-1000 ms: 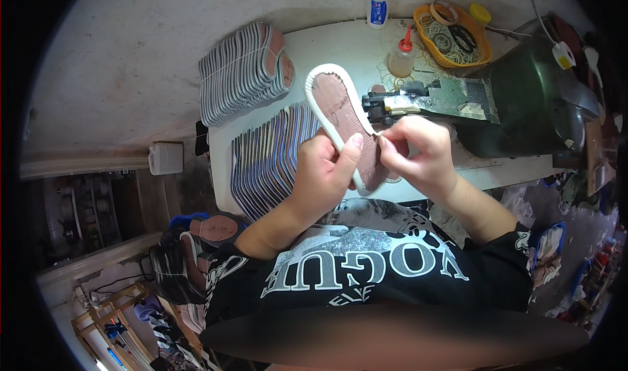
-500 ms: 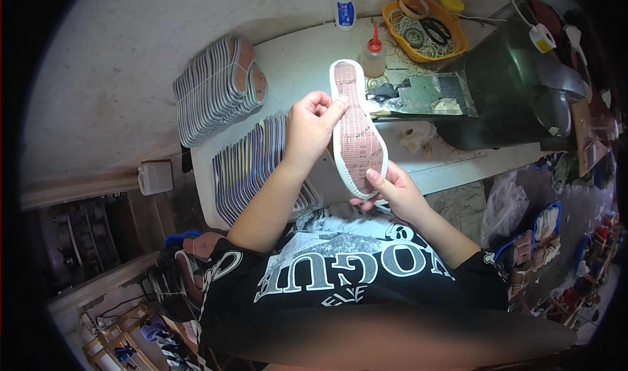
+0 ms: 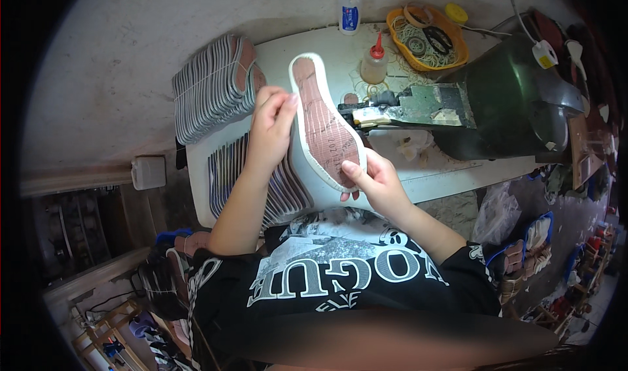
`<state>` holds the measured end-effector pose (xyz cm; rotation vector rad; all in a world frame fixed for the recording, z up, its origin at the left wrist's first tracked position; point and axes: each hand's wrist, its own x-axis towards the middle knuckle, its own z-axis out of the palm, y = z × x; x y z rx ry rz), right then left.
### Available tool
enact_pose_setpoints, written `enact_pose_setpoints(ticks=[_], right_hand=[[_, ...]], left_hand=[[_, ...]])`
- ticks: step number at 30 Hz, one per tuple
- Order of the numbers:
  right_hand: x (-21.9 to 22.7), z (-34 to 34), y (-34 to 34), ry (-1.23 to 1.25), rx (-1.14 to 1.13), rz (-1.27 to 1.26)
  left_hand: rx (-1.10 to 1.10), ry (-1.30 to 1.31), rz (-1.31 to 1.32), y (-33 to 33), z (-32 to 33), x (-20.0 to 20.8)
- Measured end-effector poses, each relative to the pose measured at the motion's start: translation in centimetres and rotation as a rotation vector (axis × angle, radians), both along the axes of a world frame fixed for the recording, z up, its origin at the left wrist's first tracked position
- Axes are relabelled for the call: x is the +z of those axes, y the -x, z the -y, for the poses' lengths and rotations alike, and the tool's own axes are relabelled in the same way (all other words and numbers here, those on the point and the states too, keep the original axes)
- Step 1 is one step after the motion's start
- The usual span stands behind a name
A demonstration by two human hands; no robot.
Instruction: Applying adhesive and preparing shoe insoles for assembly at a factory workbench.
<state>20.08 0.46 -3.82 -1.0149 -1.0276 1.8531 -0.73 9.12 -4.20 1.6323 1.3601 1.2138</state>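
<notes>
A flat, pinkish-brown, ridged shoe sole [image 3: 327, 129] is held up at the centre of the frame, tilted, its rounded toe or heel end toward the top and its wider end toward the bottom. The right hand [image 3: 378, 181] grips that lower end, thumb on the ridged face and fingers behind; the left hand [image 3: 271, 122] is pinched narrow just beside the upper left edge (whether it grips anything, I cannot tell). White edging [image 3: 305, 55] follows most of the visible outline, so this piece appears well advanced; some of the rim is covered by the right hand, and what finishing remains cannot be judged. Neither hand holds any of the grey-edged, stacked soles [image 3: 209, 89] at upper left or the row of multicoloured, thin-edged soles [image 3: 291, 191] below them, partly behind the left forearm. Beyond, on the white surface [image 3: 458, 171], are a dark green machine [image 3: 504, 103] at right, a red-tipped squeeze bottle [image 3: 374, 67] at upper centre and an orange-yellow basket [image 3: 400, 49] of cords at upper right.
</notes>
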Motion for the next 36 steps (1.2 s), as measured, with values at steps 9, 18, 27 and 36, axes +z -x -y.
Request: enact_pose_setpoints(ticks=[9, 18, 27, 36], right_hand=[[-1.1, -1.6, 0.5, -0.372, 0.562, 0.941], [-11.6, -0.7, 7.4, -0.095, 0.508, 0.419], [-1.2, -0.6, 3.6, -0.696, 0.435, 0.556], [-3.0, -3.2, 1.6, -0.014, 0.455, -0.411]], left_hand=[[0.163, 0.069, -0.919, 5.2, 9.9, -6.2], [0.041, 0.097, -0.886, 5.2, 9.6, -5.9], [0.336, 0.017, -0.252, 5.0, 8.8, -6.9], [-0.323, 0.497, 0.980, -1.9, 5.4, 1.3]])
